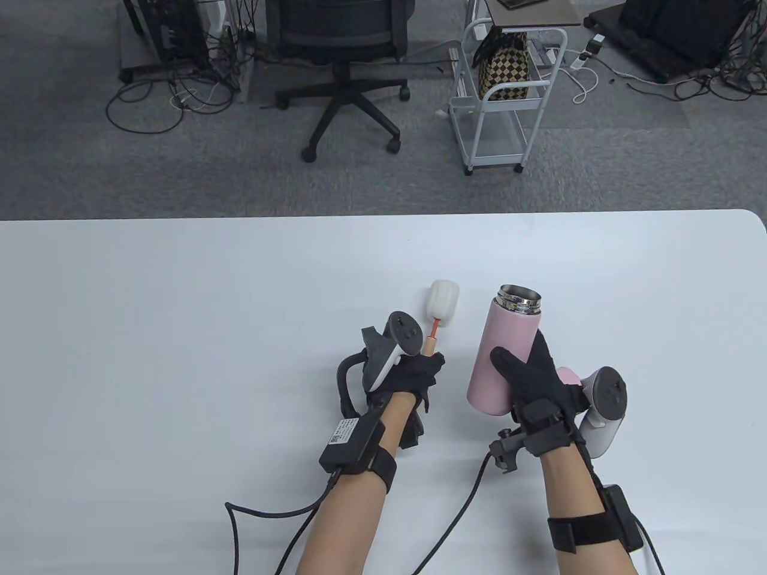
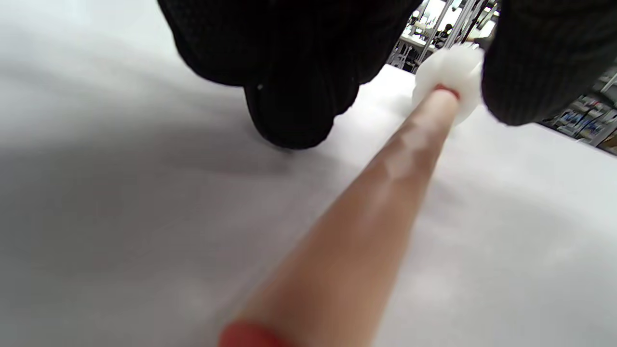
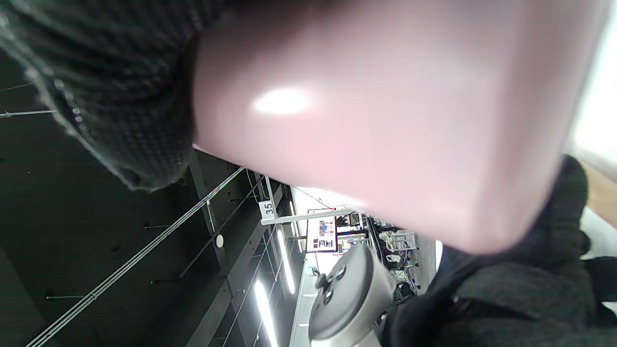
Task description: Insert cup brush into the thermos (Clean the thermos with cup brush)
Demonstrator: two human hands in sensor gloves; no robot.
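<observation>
A pink thermos (image 1: 503, 353) with an open steel mouth (image 1: 519, 298) is tilted up off the table, and my right hand (image 1: 533, 383) grips its lower body. The right wrist view is filled by the pink thermos (image 3: 385, 120) with gloved fingers (image 3: 96, 96) wrapped round it. My left hand (image 1: 413, 374) holds the tan handle (image 1: 429, 345) of the cup brush. Its white sponge head (image 1: 443, 301) points away from me, just left of the thermos mouth and outside it. In the left wrist view the brush handle (image 2: 376, 207) runs out to the white head (image 2: 448, 72) between my gloved fingers (image 2: 294, 96).
The white table (image 1: 180, 329) spreads wide around both hands. A pink lid (image 1: 568, 377) peeks out behind my right hand. Cables (image 1: 269, 515) trail from both wrists toward the near edge. Beyond the table stand an office chair (image 1: 347, 66) and a white cart (image 1: 509, 102).
</observation>
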